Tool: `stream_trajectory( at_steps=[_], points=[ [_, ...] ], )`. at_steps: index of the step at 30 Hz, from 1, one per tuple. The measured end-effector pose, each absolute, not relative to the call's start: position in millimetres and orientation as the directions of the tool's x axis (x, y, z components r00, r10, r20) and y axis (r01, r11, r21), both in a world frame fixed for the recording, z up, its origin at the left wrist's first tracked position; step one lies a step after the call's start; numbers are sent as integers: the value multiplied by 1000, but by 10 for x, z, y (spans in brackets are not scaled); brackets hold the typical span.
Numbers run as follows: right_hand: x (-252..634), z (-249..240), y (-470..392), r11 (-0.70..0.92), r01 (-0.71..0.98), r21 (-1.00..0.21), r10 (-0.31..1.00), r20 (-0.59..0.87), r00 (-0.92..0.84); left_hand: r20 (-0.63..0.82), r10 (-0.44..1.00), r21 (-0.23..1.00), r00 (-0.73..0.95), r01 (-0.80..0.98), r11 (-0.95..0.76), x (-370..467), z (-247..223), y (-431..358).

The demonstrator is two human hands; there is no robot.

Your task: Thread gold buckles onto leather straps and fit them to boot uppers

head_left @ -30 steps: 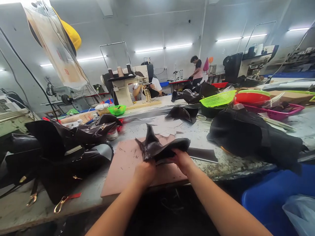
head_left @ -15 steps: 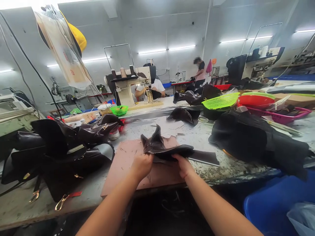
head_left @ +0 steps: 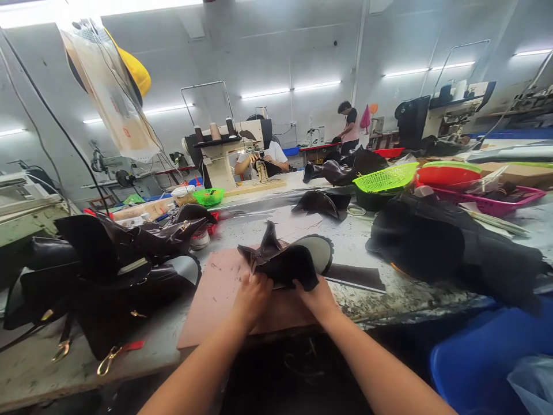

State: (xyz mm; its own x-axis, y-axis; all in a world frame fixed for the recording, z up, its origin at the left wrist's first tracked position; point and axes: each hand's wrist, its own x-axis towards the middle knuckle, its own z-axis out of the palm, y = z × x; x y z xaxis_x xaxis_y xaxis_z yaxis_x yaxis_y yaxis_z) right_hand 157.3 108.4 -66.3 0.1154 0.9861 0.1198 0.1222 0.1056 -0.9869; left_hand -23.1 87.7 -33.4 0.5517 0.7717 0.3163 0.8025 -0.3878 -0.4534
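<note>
The person's left hand point(head_left: 253, 297) and right hand point(head_left: 318, 298) were both closed on a dark brown, floppy piece of cut leather point(head_left: 283, 262). Each hand gripped the near edge of this piece, the left one at its left part and the right one at its right part, with the fingers curled around the material. The leather piece rested on a flat pink cutting board point(head_left: 216, 294), which lay on the worn grey worktable point(head_left: 389, 294), near the front edge of the table. One pointed corner of the piece stood up, and a pale grey lining with a scalloped border point(head_left: 319, 253) was turned up on its right side.

Just right of the hands, a flat dark strip point(head_left: 356, 276) lay on the table. To the left of the board there was a heap of dark leather parts with gold metal clasps point(head_left: 108, 271). To the right there was a big pile of black fabric point(head_left: 449, 248). Behind that pile stood a lime green plastic basket point(head_left: 384, 176) and an orange plastic basket point(head_left: 447, 173). Further back, a cream sewing machine point(head_left: 222, 153) stood on the table, and a person in a white shirt point(head_left: 268, 155) sat behind it. Another person in a pink top point(head_left: 349, 121) stood well away, near the far wall.
</note>
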Motion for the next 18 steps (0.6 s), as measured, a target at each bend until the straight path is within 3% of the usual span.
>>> stream_trajectory(
  at_steps=[7, 18],
  points=[
    [1778, -660, 1089, 107, 385, -917, 982, 157, 101, 263, 734, -482, 626, 744, -462, -259, -382, 805],
    [1843, -760, 1198, 137, 537, -832, 982, 186, 38, 170, 712, -486, 681, 686, -541, -249, -325, 875]
  ],
)
